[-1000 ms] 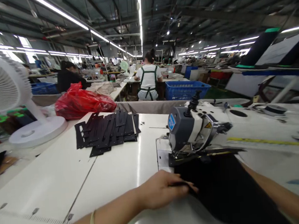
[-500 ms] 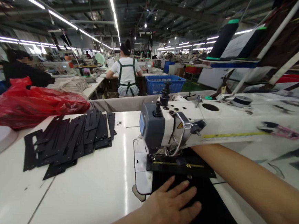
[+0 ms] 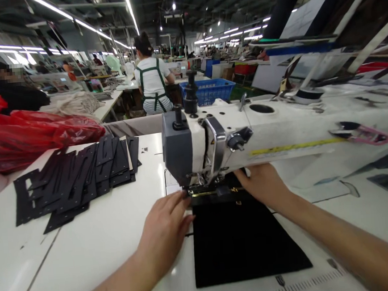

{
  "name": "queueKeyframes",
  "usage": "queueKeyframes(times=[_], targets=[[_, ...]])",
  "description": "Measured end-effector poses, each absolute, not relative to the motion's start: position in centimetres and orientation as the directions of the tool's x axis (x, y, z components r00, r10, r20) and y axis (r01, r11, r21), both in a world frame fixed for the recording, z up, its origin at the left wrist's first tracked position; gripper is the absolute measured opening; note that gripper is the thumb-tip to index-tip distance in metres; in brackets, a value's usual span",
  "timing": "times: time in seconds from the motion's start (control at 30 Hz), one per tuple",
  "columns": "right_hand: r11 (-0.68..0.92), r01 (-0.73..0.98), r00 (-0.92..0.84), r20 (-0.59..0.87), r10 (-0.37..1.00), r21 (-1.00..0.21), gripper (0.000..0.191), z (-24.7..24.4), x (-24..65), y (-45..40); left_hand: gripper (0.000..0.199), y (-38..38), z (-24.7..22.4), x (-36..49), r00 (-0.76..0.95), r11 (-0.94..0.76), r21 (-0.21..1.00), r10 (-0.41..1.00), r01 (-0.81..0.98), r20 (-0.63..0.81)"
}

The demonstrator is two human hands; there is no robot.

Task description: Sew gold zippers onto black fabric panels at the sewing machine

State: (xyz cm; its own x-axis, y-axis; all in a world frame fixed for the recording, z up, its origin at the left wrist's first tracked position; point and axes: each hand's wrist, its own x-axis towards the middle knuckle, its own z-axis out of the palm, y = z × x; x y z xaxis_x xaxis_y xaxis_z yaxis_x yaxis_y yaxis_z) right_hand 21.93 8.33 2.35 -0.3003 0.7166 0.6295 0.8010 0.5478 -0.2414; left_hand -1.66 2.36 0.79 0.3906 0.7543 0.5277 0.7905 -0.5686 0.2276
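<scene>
**Both hands at the sewing machine head**

A black fabric piece (image 3: 242,240) lies flat on the white bench (image 3: 97,243) at lower centre, its top edge under the sewing machine (image 3: 194,150). The left hand (image 3: 165,228) rests flat at the fabric's upper left corner, fingers released. The right hand (image 3: 264,185) touches the top edge; its fingers' grasp cannot be told. Black cut pieces (image 3: 78,177) lie at left.

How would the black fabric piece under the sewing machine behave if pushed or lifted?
The black fabric piece lies perfectly flat on the table, so it is probably thin, light and floppy when lifted. The left hand and right hand both steady it, suggesting it slides easily.
</scene>
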Motion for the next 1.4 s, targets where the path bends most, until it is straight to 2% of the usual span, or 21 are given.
queueKeyframes(times=[0.07, 0.13, 0.23, 0.33, 0.4, 0.47, 0.6, 0.67, 0.77, 0.87, 0.97, 1.4], targets=[[0.649, 0.715, -0.430, 0.568, 0.702, -0.260, 0.021, 1.5, 20.5, 6.9, 0.020, 3.5, 0.4, -2.5, 0.506, -0.636, 0.100, 0.690, 0.765, 0.518], [0.740, 0.626, -0.554, 0.526, 0.645, -0.248, 0.023, 0.8, 19.3, 4.0, 0.021, 4.4, 0.4, -2.7, 0.580, -0.688, 0.054, 0.650, 0.724, 0.490], [0.777, 0.599, -0.630, 0.487, 0.606, -0.192, 0.026, 0.6, 17.9, 1.2, 0.021, 5.1, 1.3, -2.3, 0.454, -0.557, 0.138, 0.776, 0.819, 0.438], [0.713, 0.660, -0.595, 0.414, 0.689, -0.236, 0.024, 0.9, 16.7, 2.2, 0.017, 5.3, 2.4, -1.9, 0.264, -0.350, 0.237, 0.906, 0.906, 0.330], [0.656, 0.712, -0.564, 0.353, 0.747, -0.249, 0.027, 1.0, 16.1, 3.8, 0.016, 5.3, 2.6, -1.8, 0.247, -0.330, 0.249, 0.917, 0.910, 0.314], [0.647, 0.728, -0.574, 0.314, 0.756, -0.226, 0.029, 0.8, 15.6, 4.8, 0.015, 5.2, 2.3, -1.9, 0.281, -0.383, 0.245, 0.887, 0.890, 0.366], [0.712, 0.683, -0.617, 0.393, 0.682, -0.164, 0.021, 0.5, 15.4, 4.4, 0.016, 4.6, 1.0, -2.0, 0.430, -0.571, 0.189, 0.762, 0.799, 0.484], [0.751, 0.649, -0.638, 0.450, 0.625, -0.121, 0.016, 0.5, 15.5, 3.9, 0.019, 4.2, 0.6, -2.0, 0.499, -0.622, 0.139, 0.725, 0.771, 0.475], [0.739, 0.670, -0.611, 0.513, 0.604, -0.072, 0.021, 0.6, 15.7, 4.0, 0.021, 3.8, 0.4, -1.8, 0.520, -0.613, 0.091, 0.731, 0.784, 0.441], [0.712, 0.692, -0.581, 0.490, 0.649, -0.123, 0.028, 0.4, 15.8, 5.2, 0.025, 3.4, 0.3, -1.4, 0.496, -0.564, 0.017, 0.740, 0.826, 0.454], [0.744, 0.644, -0.626, 0.435, 0.647, -0.179, 0.027, 0.2, 16.0, 6.2, 0.028, 3.3, 0.1, -1.1, 0.504, -0.541, -0.068, 0.721, 0.838, 0.476], [0.753, 0.631, -0.631, 0.442, 0.638, -0.187, 0.026, -0.4, 16.3, 6.6, 0.025, 3.9, 0.2, -1.0, 0.556, -0.591, -0.096, 0.674, 0.801, 0.487]])
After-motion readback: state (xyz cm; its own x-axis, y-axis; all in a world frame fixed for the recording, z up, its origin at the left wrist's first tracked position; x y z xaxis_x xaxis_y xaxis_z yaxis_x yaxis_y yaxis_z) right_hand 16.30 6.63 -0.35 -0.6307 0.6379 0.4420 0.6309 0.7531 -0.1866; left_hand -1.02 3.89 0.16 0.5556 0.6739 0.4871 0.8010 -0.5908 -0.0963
